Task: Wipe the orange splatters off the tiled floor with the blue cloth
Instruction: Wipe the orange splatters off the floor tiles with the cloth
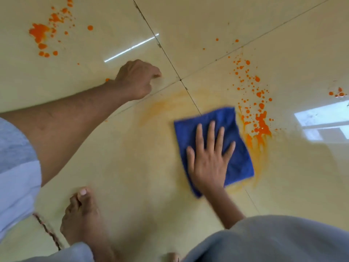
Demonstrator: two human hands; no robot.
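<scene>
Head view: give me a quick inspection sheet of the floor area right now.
Surface: glossy cream tiled floor, faint orange smear left of the cloth.
Job's things: blue square microfibre cloth flat on floor; dense orange splatters at its right edge; second orange splatter patch far left, untouched.
Clutter: nothing seen.
Grippers: right hand pressing flat on cloth, fingers spread; left hand curled, knuckles braced on floor.
Cables: nothing seen.
Surroundings: bare foot; cracked grout line; window reflection.

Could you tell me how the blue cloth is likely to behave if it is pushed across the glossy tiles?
The blue microfibre cloth looks soft and floppy, so it would probably bunch unless the right hand stays flat. The glossy tiled floor likely lets it slide easily, smearing the orange splatters.
</scene>
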